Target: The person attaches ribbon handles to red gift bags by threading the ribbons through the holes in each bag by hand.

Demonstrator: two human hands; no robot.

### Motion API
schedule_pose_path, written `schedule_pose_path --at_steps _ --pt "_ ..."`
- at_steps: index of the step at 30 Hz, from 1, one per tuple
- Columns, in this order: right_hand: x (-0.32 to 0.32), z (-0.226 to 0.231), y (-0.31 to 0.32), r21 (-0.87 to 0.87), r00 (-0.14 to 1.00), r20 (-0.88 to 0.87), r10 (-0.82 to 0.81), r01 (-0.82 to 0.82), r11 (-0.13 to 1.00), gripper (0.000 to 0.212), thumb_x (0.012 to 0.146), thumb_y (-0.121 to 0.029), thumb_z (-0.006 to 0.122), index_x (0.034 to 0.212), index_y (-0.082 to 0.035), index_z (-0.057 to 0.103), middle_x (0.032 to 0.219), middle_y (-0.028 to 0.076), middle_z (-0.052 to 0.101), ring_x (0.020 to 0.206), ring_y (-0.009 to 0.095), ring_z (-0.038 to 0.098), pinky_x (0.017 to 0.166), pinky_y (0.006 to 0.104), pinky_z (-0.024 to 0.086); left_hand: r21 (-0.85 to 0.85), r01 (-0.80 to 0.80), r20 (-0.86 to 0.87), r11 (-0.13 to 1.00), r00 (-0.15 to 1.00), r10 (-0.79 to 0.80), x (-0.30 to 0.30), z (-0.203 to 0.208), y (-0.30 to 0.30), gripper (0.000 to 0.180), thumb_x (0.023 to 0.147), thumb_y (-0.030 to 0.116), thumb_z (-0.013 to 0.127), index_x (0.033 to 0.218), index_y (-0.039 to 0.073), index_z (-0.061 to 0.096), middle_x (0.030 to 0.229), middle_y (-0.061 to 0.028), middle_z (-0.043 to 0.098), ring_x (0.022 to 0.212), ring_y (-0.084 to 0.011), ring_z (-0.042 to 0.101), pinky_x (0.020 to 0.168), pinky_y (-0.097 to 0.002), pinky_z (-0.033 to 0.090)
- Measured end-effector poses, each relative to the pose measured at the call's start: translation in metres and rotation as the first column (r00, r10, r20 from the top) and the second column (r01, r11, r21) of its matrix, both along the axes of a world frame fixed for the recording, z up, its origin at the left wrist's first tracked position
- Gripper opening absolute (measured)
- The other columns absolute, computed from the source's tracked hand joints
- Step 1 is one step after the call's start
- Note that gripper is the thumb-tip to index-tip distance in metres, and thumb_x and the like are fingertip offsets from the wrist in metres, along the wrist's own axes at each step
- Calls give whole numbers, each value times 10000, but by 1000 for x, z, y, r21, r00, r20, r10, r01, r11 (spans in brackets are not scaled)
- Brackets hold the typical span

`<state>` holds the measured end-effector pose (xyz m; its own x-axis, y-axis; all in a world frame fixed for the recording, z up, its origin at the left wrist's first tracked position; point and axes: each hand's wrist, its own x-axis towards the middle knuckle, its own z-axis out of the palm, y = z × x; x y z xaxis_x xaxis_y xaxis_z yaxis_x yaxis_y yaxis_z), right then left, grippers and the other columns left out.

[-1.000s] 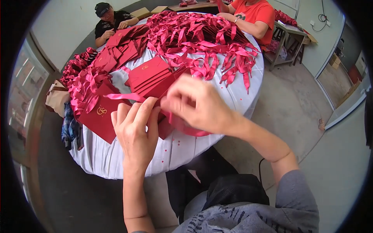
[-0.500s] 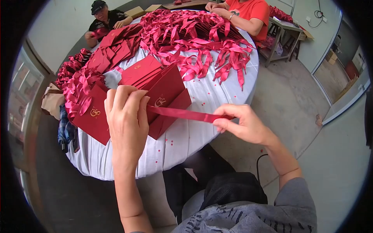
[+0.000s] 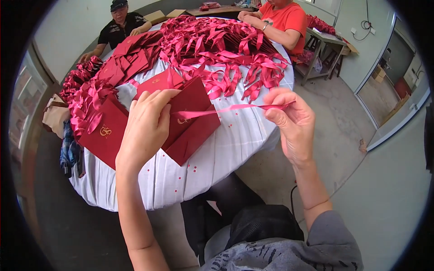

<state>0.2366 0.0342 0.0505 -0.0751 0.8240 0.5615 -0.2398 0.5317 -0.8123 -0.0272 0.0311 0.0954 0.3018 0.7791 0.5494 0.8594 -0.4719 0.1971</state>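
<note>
My right hand (image 3: 294, 124) pinches the free end of a crimson ribbon (image 3: 230, 108), which is pulled out sideways above the table. The ribbon's other end runs to a dark red paper bag (image 3: 192, 142) with a gold emblem. My left hand (image 3: 147, 126) is closed over the bag's upper edge; its fingertips and what lies under them are partly hidden. Close behind it lie more flat red bags (image 3: 156, 82), with a short upright ribbon piece rising from them. Left of my left hand leans another red bag (image 3: 101, 135) with a gold emblem.
A white-clothed round table (image 3: 203, 176) carries a big heap of ribboned bags (image 3: 208, 38) and a stack of flat bags (image 3: 131, 58). Two people sit across it, one in black (image 3: 120, 27), one in an orange-red shirt (image 3: 285, 22). A beige bag (image 3: 56, 115) hangs at the left edge.
My right hand has risen and moved right, turning palm inward, with the ribbon still pinched. The ribbon has twisted and slopes upward now. The person in black has lowered a hand to the table.
</note>
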Motion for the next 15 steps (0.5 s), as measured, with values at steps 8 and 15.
schedule_pose_path --at_steps 8,15 --pt "-38 0 15 47 652 -412 637 -683 729 143 967 -177 500 1034 -51 515 735 130 628 668 258 647 746 424 527 -240 72 373 968 928 23 -4 0 13 190 805 47 628 970 -47 629 763 -147 640 702 -195 600 668 -313 464" --pt "-77 -10 14 -236 932 -1 362 -352 906 129 942 -110 541 899 -6 479 606 50 572 514 89 552 483 226 461 -313 222 473 924 880 -51 -5 -3 10 194 813 -33 575 998 -82 611 805 -128 666 755 -130 611 700 -267 484"
